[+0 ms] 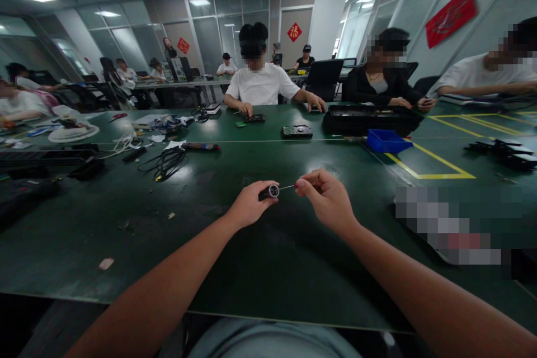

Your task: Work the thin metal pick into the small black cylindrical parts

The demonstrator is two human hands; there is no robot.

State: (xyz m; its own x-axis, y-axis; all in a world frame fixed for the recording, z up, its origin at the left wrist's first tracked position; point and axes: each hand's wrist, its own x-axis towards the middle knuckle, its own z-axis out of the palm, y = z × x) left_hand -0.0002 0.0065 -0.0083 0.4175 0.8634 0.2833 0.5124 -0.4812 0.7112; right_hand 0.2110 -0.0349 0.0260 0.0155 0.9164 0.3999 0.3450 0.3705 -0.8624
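My left hand [248, 204] is closed around a short dark screwdriver handle [269, 191] with a silver collar at its end, held just above the green table [126, 224]. My right hand [325, 197] pinches a thin metal bit [287, 187] between thumb and forefinger. The bit points at the handle's silver end, with its tip at or in the collar. Both forearms reach in from the bottom edge of the view.
Across the table sit people, one with a hard drive [297, 131] near them. A blue bin [388, 140] and a long black tray [371, 119] stand at the right. Black cables [165, 162] and another screwdriver [201, 146] lie at the left. Yellow tape lines [436, 165] mark the right side.
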